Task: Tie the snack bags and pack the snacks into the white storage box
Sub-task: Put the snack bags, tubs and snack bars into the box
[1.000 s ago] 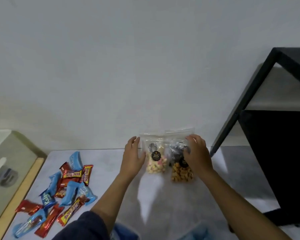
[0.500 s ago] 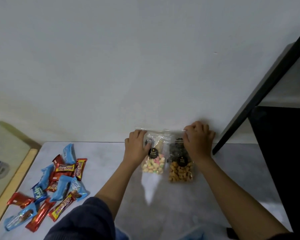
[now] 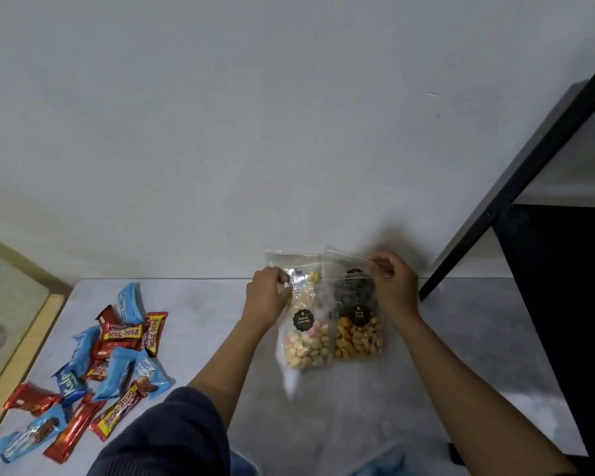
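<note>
Standing side by side on the tabletop (image 3: pixel 426 389) against the wall, both snack bags point upward: the left hand (image 3: pixel 267 297) pinches the pastel bag (image 3: pixel 306 341), the right hand (image 3: pixel 394 286) seemingly grips the orange bag's (image 3: pixel 358 334) nearer top edge.

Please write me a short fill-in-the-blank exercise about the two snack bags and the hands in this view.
1. The left hand grips the bag labelled Biskuit ____.
2. The right hand pinches the top of the bag labelled ____.
3. The pile of wrapped bars lies on the table's ____ side.

Missing words: Gemrose; Pang Pong; left
</note>
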